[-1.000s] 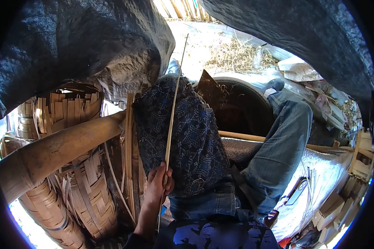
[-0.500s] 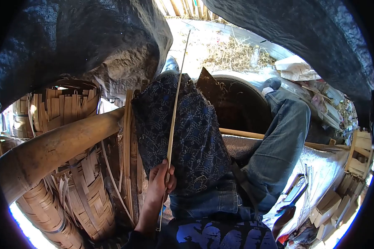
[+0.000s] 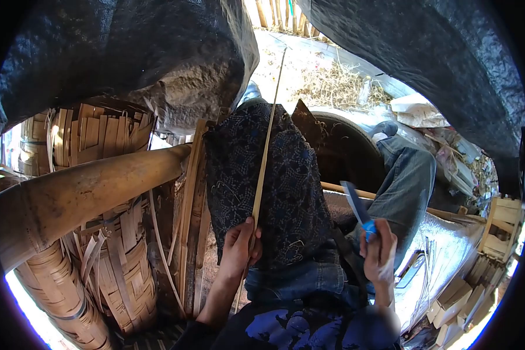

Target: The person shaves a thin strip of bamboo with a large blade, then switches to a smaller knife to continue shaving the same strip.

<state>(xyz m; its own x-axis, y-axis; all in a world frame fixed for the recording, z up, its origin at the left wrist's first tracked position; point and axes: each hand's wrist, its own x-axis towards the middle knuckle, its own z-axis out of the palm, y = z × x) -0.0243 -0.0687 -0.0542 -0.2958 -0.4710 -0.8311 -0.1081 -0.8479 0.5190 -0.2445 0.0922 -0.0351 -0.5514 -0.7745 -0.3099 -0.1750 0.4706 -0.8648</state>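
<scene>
A long, thin bamboo strip (image 3: pixel 266 149) stands out away from me over the dark patterned cloth (image 3: pixel 227 157) on my lap. My left hand (image 3: pixel 239 245) pinches the strip near its lower part, thumb along it, and its tail runs down past my wrist. On the right, above my jeans, my right hand (image 3: pixel 380 254) grips a knife (image 3: pixel 356 204) by its blue handle. The blade points up and to the left, apart from the strip. Some blur softens the right wrist and sleeve.
A thick bamboo pole (image 3: pixel 93 186) juts in from the left, above woven bamboo baskets (image 3: pixel 122 262). Dark plastic sheeting (image 3: pixel 116 52) hangs overhead on both sides. Bamboo pieces (image 3: pixel 455 297) and a small wooden crate (image 3: pixel 501 227) lie at the right. Dry straw (image 3: pixel 335 84) covers ground ahead.
My right hand has come up from the lower right with the knife, beside my lap. My left hand keeps its hold on the strip. The whole view has shifted slightly.
</scene>
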